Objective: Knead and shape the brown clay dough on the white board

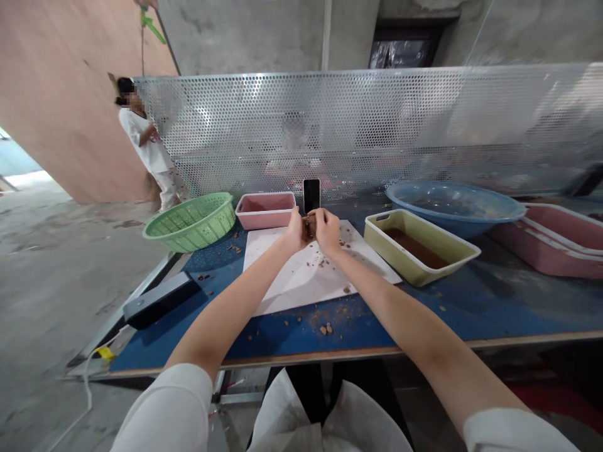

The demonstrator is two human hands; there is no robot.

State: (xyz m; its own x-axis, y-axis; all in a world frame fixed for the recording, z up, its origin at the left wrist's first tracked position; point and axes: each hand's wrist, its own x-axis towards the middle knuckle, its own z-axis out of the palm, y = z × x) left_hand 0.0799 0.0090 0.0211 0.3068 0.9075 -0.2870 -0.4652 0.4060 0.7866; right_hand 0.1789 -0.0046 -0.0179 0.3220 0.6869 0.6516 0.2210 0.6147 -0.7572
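Both my hands meet over a white board (277, 289) on the blue table. My left hand (295, 231) is closed around one side of a brown, earthy-looking lump (308, 229). From the other side my right hand (327, 229) grips the same lump, fingers curled over its top. Much of the lump is hidden by my fingers, so its exact kind does not show. Brown crumbs (323, 262) lie scattered on the board below my hands. Just behind them a phone (311, 195) stands upright with a dark screen.
Behind the board stand a green basket (198, 223) and a pink bin (266, 218). An olive bin (405, 267) with brown liquid, a blue basin (461, 220) and pink bins (546, 254) are at right. A dark box (162, 301) lies left. A person (151, 147) stands beyond the perforated metal panel (358, 125).
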